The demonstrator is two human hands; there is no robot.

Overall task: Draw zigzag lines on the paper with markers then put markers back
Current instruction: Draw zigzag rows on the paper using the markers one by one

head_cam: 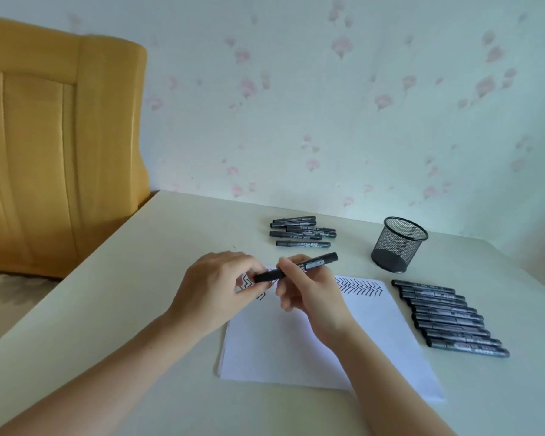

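- Right hand point(309, 291) grips a black marker point(296, 267) by its barrel, held above the paper point(312, 350).
- Left hand point(216, 289) pinches the marker's left end.
- Zigzag lines point(359, 286) cross the paper's top.
- Marker row point(450, 317) lies right of the paper; a pile point(302, 232) and mesh cup point(398, 245) lie behind.

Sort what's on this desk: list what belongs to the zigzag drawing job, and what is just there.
Belongs to the job:
- marker held by both hands
- paper with zigzags
- row of markers right of the paper
- marker pile behind it
- mesh pen cup

Just there:
- yellow chair
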